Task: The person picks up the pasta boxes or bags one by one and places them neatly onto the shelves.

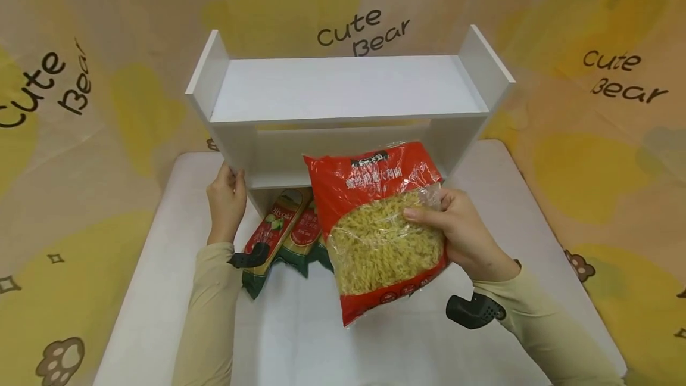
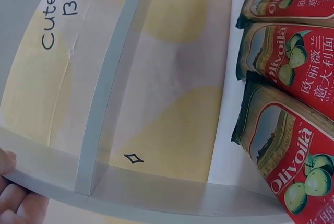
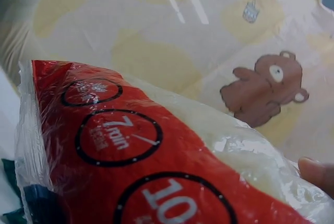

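Observation:
My right hand (image 1: 463, 228) grips the right side of a red and clear bag of spiral pasta (image 1: 386, 243), its thumb across the front. The bag hangs tilted before the lower part of a white shelf unit (image 1: 348, 85). In the right wrist view, the bag's red bottom end (image 3: 120, 145) fills the lower left. My left hand (image 1: 227, 204) holds the front edge of the unit's left side panel; the left wrist view has its thumb and curled fingers (image 2: 23, 203) on either side of that edge. Several red, gold and green Olivoilà pasta packets (image 1: 273, 228) lie under the lower shelf, partly hidden by the bag.
The unit has an upper board (image 1: 343, 91) between raised sides and a lower shelf (image 1: 284, 174) beneath it. It stands on a white table (image 1: 300, 338). Behind and beside the table hangs a yellow patterned cloth (image 1: 563, 183) with printed lettering.

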A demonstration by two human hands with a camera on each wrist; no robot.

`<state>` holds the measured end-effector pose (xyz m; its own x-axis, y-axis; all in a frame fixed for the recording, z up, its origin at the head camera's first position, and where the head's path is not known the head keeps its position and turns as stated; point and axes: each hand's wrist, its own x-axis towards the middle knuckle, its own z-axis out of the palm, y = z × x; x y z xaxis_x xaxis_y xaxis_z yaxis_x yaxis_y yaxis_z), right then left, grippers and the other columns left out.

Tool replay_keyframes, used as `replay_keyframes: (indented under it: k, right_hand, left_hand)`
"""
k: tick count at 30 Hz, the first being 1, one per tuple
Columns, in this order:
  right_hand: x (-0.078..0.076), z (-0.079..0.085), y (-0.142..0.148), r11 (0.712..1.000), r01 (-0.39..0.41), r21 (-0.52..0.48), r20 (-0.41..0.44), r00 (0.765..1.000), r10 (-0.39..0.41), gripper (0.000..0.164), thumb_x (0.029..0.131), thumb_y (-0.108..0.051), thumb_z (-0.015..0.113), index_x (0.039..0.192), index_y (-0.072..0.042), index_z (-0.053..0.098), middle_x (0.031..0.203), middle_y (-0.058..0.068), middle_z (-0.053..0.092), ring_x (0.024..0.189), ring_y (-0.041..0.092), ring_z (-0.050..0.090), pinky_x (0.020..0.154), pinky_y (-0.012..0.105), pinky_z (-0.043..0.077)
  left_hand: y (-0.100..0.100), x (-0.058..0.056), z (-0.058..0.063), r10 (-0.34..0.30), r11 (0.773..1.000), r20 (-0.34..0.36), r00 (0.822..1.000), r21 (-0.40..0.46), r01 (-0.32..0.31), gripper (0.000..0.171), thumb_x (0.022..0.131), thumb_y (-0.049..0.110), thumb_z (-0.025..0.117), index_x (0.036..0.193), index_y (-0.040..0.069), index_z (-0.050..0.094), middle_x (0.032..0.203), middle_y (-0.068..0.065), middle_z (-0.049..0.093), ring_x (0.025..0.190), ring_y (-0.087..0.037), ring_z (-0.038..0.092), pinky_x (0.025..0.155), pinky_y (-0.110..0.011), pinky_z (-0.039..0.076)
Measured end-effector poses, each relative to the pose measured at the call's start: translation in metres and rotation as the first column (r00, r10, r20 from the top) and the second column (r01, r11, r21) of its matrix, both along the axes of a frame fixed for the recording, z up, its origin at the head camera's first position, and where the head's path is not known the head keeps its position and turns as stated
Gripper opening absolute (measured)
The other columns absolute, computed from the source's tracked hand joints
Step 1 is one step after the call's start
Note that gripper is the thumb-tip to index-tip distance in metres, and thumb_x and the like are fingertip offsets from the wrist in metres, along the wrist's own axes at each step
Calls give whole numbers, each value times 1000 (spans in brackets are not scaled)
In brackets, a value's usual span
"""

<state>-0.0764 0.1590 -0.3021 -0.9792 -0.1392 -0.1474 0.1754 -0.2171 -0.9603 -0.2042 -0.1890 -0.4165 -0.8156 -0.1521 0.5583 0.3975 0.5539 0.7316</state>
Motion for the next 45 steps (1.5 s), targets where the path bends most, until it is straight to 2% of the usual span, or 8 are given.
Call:
replay_keyframes:
  k: [7, 15, 19, 23, 26, 31, 38, 45]
  right_hand:
    - [1, 28, -4, 1000, -3, 6, -65, 998, 4, 12, 86, 6, 62, 94, -2, 67, 95, 10, 68, 81, 20, 68, 73, 36, 57]
    - [-9, 55, -5, 999, 23, -24, -81, 996, -25, 17, 88, 2, 62, 105, 0, 61, 100, 9, 67, 84, 20, 67, 76, 35, 56]
    - [-18, 67, -12, 998, 48, -35, -74, 996, -51, 24, 88, -1, 65, 111, 3, 56, 103, 11, 66, 86, 19, 67, 77, 34, 56]
    - [-29, 76, -20, 997, 79, -21, -27, 996, -80, 37, 87, -7, 69, 118, 3, 53, 109, 12, 63, 91, 20, 64, 78, 33, 55]
    - [-41, 82, -28, 992, 120, -30, 9, 993, -120, 38, 84, -7, 71, 117, 2, 55, 108, 12, 63, 89, 20, 64, 77, 32, 56]
    - [-70, 92, -40, 982, 172, -71, 36, 985, -170, 25, 83, -3, 72, 105, 1, 61, 96, 12, 66, 79, 19, 66, 72, 32, 57]
    - [-109, 99, -52, 978, 208, -30, 62, 977, -206, 13, 83, -1, 71, 93, -1, 63, 88, 10, 66, 75, 18, 64, 70, 30, 56]
    - [-136, 103, -63, 974, 209, -87, 121, 973, -198, 17, 82, 4, 69, 97, 0, 62, 90, 11, 65, 76, 21, 65, 69, 33, 57]
  left_hand:
    - [-1, 1, -1, 12, 1000, -8, 1000, -1, -12, 20, 91, -5, 54, 109, -13, 57, 101, -33, 64, 88, -45, 65, 71, -55, 53]
    - [1, 0, -1, 17, 1000, -16, 1000, -1, -17, 18, 91, -6, 54, 106, -14, 57, 99, -33, 64, 86, -44, 66, 69, -55, 53]
    - [1, -1, -2, 13, 1000, -13, 1000, 5, -13, 19, 90, -6, 54, 107, -14, 57, 99, -33, 64, 86, -44, 66, 70, -55, 53]
    - [1, -1, -1, 6, 1000, -12, 1000, 5, -6, 21, 90, -7, 54, 109, -15, 57, 100, -34, 64, 87, -45, 66, 71, -55, 53]
    - [0, 0, -1, 5, 1000, -13, 1000, -2, -5, 19, 90, -8, 54, 107, -15, 57, 99, -34, 64, 86, -46, 65, 70, -56, 53]
    - [1, 0, 0, -1, 1000, -3, 1000, 4, 1, 19, 90, -8, 54, 107, -15, 57, 99, -35, 63, 87, -46, 65, 71, -55, 53]
    - [1, 0, 0, -9, 1000, 14, 1000, -2, 9, 20, 91, -7, 54, 109, -14, 57, 101, -34, 63, 89, -45, 65, 73, -54, 53]
    - [-1, 2, 1, -7, 1000, 8, 1000, -6, 7, 24, 91, -7, 54, 114, -14, 56, 103, -34, 63, 91, -44, 65, 73, -54, 53]
